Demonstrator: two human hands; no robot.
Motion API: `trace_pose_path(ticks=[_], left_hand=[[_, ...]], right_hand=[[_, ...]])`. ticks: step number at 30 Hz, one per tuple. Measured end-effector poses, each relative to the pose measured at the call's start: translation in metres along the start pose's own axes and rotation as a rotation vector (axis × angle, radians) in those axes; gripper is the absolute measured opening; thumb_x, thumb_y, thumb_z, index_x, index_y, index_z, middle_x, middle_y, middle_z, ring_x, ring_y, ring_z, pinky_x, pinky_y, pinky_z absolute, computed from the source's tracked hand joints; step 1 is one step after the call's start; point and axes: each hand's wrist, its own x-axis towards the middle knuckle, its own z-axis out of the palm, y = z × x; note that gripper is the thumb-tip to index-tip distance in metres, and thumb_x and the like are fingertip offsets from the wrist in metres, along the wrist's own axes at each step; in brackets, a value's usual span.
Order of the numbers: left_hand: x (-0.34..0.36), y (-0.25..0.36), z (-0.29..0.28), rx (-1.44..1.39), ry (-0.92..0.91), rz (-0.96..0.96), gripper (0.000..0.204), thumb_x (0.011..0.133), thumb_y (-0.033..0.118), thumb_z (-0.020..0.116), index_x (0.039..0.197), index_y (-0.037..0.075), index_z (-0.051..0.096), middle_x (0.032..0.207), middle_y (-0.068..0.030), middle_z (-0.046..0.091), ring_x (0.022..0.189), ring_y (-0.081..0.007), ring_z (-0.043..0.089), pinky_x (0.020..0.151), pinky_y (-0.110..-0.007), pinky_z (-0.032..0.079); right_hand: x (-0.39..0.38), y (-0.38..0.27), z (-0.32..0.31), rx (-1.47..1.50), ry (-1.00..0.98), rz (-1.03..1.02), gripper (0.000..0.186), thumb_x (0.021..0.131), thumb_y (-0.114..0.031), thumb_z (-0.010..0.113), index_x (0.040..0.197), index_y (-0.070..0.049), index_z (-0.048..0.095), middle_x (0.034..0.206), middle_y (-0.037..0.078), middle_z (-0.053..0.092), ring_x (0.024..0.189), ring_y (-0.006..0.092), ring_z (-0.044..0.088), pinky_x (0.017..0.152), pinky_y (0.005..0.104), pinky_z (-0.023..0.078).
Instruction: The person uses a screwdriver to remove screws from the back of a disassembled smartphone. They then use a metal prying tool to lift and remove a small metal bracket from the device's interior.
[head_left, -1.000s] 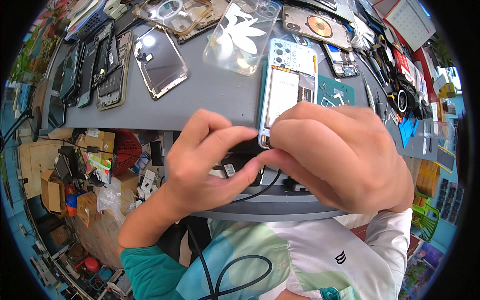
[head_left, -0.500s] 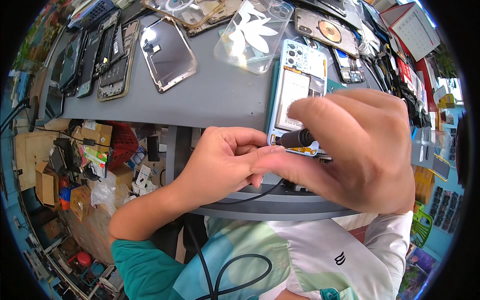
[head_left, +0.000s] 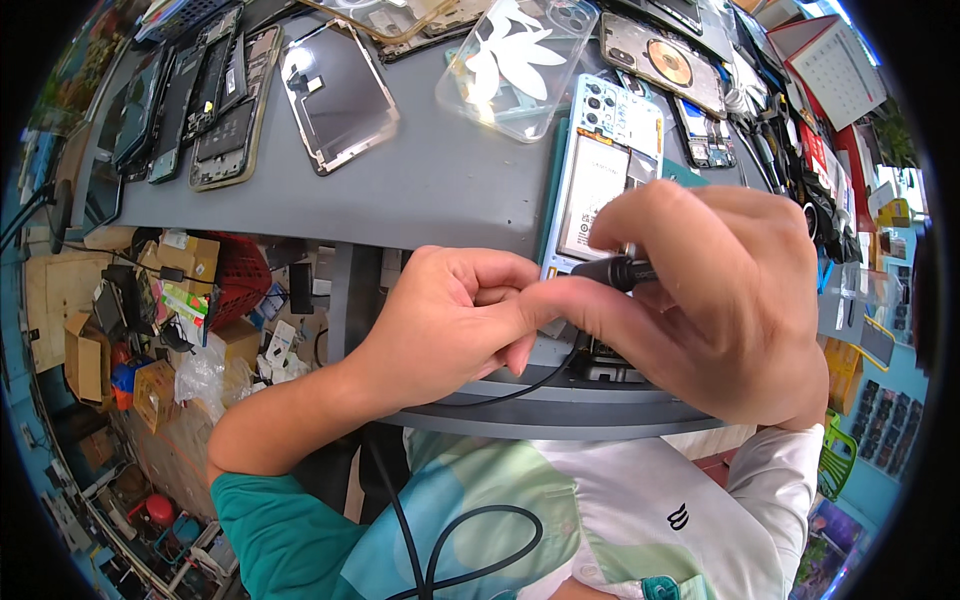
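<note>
An opened phone (head_left: 592,185) with a light blue frame lies with its battery and camera lenses exposed. At its near end, my right hand (head_left: 725,300) curls round a black cylindrical tool (head_left: 607,273) that points left over the phone's lower edge. My right thumb reaches across to the fingertips of my left hand (head_left: 445,320). The left fingers are closed in a pinch beside the phone's near left corner; whatever they hold is hidden. Fingers cover part of the phone's lower end.
On the grey table (head_left: 440,190) are a loose screen panel (head_left: 340,100), a clear phone case (head_left: 515,80) and stacked phone parts (head_left: 225,120) at the left. A bare phone back (head_left: 662,62) lies behind. A black cable (head_left: 500,397) runs along the near edge.
The view has shifted slightly. My right thumb now covers more of the phone's lower end, and the black tool sits a little further right. My left hand keeps its pinch.
</note>
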Motion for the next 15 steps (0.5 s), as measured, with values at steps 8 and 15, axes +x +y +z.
trace_pose_path(ticks=[8,15], left_hand=[[0.001,-0.003,0.002,0.006,0.025,0.008,0.028,0.112,0.023,0.079,0.110,-0.004,0.081,0.069,0.0006,0.070,0.057,-0.0001,0.050,0.051,-0.023,0.034],[0.000,-0.004,0.003,-0.025,0.023,-0.011,0.027,0.112,0.024,0.079,0.111,-0.003,0.082,0.069,0.0012,0.070,0.056,0.0003,0.050,0.050,-0.023,0.033]], right_hand=[[-0.001,-0.002,0.002,-0.001,0.039,-0.003,0.047,0.078,-0.017,0.101,0.111,-0.001,0.072,0.092,0.011,0.077,0.070,0.0244,0.076,0.060,0.0323,0.059],[-0.002,0.001,0.016,0.050,0.143,-0.007,0.046,0.080,-0.024,0.104,0.105,-0.001,0.072,0.088,0.009,0.076,0.068,0.0247,0.075,0.062,0.0339,0.060]])
